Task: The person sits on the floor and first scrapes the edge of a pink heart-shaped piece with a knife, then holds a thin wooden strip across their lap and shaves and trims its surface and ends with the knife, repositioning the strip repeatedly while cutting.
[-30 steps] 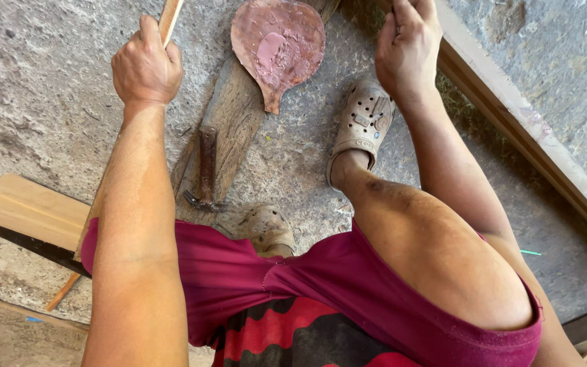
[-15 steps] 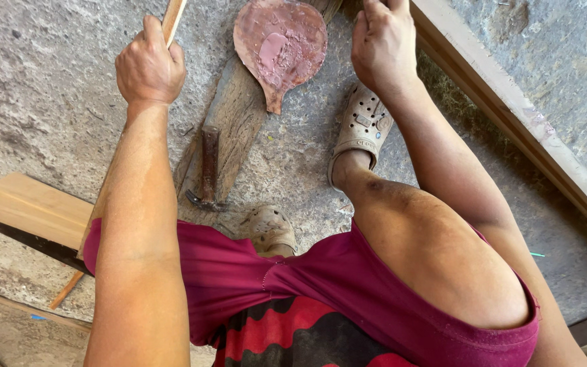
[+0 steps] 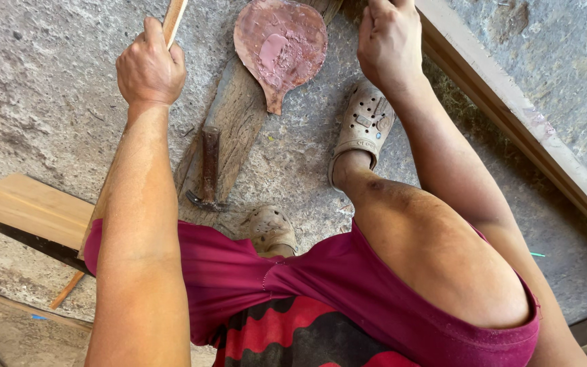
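Left hand fists a thin wooden strip, long axis running up and away past the knuckles. Right hand curls narrow at the frame top, contents hidden. Between them, nearer right, lies a pink putty-smeared paddle on a plank.

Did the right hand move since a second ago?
Yes. The right hand has slid left, away from the wooden beam, and now sits above the shoe, nearer the pink paddle.

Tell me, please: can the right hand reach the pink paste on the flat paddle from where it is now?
Probably yes. The right hand is raised just beside the flat paddle, and nothing lies between them. The left hand grips a wooden strip on the far side.
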`<control>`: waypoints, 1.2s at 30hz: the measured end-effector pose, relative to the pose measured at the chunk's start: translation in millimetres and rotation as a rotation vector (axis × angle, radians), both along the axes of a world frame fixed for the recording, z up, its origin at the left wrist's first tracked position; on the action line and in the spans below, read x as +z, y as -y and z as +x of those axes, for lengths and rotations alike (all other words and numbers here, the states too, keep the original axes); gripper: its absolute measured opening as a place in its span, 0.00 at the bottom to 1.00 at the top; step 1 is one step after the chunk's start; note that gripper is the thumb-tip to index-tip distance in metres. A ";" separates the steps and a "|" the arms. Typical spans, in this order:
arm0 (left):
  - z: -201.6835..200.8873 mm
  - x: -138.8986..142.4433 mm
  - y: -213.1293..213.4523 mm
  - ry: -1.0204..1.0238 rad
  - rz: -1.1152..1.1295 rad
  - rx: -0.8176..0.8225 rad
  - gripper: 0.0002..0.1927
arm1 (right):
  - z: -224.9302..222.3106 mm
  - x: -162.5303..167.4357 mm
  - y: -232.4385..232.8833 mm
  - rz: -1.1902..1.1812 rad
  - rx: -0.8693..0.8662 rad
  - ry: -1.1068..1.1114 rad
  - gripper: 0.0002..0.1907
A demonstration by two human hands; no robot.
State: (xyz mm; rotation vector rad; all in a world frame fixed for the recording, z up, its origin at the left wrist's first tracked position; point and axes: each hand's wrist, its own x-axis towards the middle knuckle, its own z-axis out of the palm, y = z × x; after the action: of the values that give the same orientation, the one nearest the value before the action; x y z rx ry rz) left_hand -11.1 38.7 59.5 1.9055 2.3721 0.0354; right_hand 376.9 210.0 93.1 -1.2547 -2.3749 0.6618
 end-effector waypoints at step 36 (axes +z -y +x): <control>-2.3 4.3 -2.2 0.035 0.018 0.010 0.09 | 25.4 11.2 -17.4 -0.119 -0.084 0.054 0.19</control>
State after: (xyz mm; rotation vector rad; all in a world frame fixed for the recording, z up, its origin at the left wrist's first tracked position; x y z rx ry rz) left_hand -13.5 40.9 63.8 1.8847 2.3663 0.0906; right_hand 402.3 227.4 104.4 -1.4307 -2.3411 0.7612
